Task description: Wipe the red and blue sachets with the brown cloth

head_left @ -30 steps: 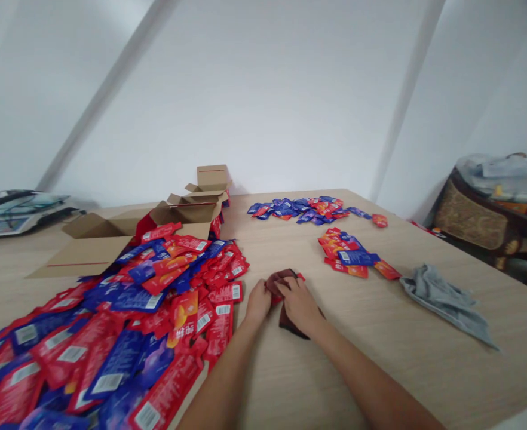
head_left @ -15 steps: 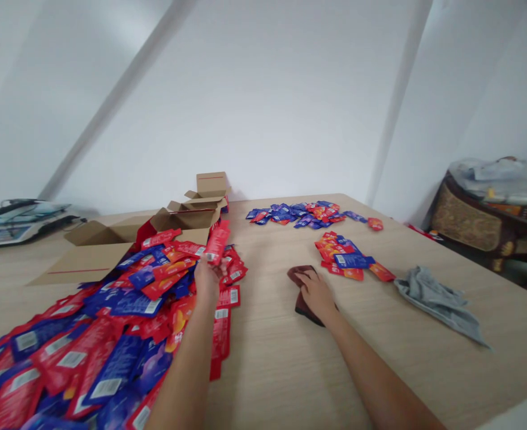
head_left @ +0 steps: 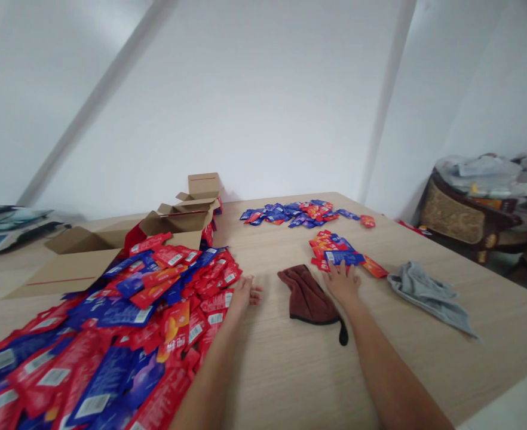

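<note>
My left hand (head_left: pixel 245 292) is beside the right edge of a big heap of red and blue sachets (head_left: pixel 129 310), its fingers loosely bent and no sachet visible in it. My right hand (head_left: pixel 344 284) has its fingers spread at the near edge of a small pile of sachets (head_left: pixel 333 243), touching or just over a blue one. Between my hands a brown cloth (head_left: pixel 311 298) with a dark edge and a black loop lies on the table.
Open cardboard boxes (head_left: pixel 73 266) stand behind the heap. Further back lies another group of sachets (head_left: pixel 285 213). A grey cloth (head_left: pixel 427 295) rests on the right. Beyond the table is a patterned chair (head_left: pixel 452 209) piled with plastic bags.
My left hand has let go of a red sachet and moved right, off the heap. My right hand has left the brown cloth and moved to the small pile. The view has shifted slightly.
</note>
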### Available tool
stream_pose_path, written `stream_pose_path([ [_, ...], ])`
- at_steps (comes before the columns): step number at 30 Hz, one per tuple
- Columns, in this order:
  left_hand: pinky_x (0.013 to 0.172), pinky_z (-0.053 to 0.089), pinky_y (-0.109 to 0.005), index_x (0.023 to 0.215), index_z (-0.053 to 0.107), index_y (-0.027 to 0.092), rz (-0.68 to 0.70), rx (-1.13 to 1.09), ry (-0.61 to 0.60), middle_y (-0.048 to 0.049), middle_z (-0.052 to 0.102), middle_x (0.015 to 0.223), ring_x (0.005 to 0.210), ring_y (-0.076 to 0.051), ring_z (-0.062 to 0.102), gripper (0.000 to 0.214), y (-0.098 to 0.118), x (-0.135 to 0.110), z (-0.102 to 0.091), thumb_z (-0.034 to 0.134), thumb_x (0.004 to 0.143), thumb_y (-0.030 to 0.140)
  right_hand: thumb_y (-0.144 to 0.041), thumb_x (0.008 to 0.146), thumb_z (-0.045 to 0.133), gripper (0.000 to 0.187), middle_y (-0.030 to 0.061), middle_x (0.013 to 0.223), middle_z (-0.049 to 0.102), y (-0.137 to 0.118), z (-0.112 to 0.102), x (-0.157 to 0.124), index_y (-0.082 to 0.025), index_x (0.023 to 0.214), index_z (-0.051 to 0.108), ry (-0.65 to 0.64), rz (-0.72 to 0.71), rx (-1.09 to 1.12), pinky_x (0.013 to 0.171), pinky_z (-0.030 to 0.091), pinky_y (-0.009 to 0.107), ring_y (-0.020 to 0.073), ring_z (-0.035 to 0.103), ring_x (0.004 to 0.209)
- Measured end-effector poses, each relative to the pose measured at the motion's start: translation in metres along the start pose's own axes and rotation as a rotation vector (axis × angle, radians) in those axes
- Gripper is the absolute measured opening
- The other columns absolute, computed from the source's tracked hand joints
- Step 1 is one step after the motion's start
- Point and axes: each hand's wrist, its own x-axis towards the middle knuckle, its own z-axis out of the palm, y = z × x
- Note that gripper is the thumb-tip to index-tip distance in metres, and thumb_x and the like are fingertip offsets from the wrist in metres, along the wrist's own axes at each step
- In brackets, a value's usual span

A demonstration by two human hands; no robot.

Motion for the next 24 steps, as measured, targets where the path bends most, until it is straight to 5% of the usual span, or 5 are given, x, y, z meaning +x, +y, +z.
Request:
stream_pose_path([
  [4, 0.048, 0.046, -0.026, 0.100, 0.045, 0.018, 0.022, 0.158, 0.029, -0.0026, 0.063, 0.070, 0.048, -0.013, 0.057, 0.027, -0.010, -0.001, 0.004, 0.044, 0.083, 0.038, -0.042, 0.091, 0.028, 0.045, 0.0037, 0.147, 0.024, -0.044, 0.001, -0.025, -0.035, 0.134, 0.037, -0.135, -0.272, 0.043, 0.097, 0.018, 0.056, 0.0357, 0.015, 0.133],
  [10, 0.083, 0.043, -0.034, 0.092, 0.057, 0.016, 0.392, 0.599, 0.170, -0.0095, 0.064, 0.096, 0.095, -0.021, 0.058, 0.023, -0.013, -0.002, -0.002, 0.044, 0.082, 0.033, -0.042, 0.093, 0.020, 0.045, 0.0028, 0.136, 0.043, -0.092, -0.032, -0.062, -0.031, 0.125, 0.050, -0.168, -0.553, 0.323, 0.101, 0.022, 0.045, 0.0231, 0.032, 0.126],
  [14, 0.072, 0.045, -0.031, 0.078, 0.058, 0.016, 0.388, 0.725, 0.050, -0.0072, 0.064, 0.078, 0.077, -0.019, 0.060, 0.030, -0.008, -0.012, -0.001, 0.039, 0.085, 0.038, -0.058, 0.085, 0.034, 0.057, 0.0082, 0.129, 0.047, -0.098, -0.057, -0.083, -0.026, 0.131, 0.042, -0.186, -0.682, 0.434, 0.095, 0.033, 0.036, 0.0220, 0.042, 0.116],
  [18, 0.077, 0.043, -0.030, 0.087, 0.058, 0.016, 0.525, 0.914, 0.167, -0.0074, 0.063, 0.087, 0.083, -0.018, 0.058, 0.026, 0.001, -0.014, 0.009, 0.040, 0.086, 0.034, -0.062, 0.064, 0.059, 0.083, 0.0101, 0.131, 0.043, -0.101, -0.063, -0.103, -0.027, 0.135, 0.035, -0.339, -0.834, 0.314, 0.092, 0.034, 0.044, 0.0304, 0.037, 0.117],
  [24, 0.095, 0.034, -0.033, 0.113, 0.054, 0.013, 0.599, 1.235, -0.064, -0.0131, 0.056, 0.118, 0.111, -0.021, 0.049, 0.033, 0.003, 0.007, 0.024, 0.045, 0.082, 0.019, -0.030, 0.071, 0.054, 0.045, 0.0032, 0.120, 0.052, -0.092, -0.065, -0.091, -0.032, 0.116, 0.055, -0.399, -0.839, 0.216, 0.087, 0.036, 0.035, 0.0234, 0.041, 0.112],
])
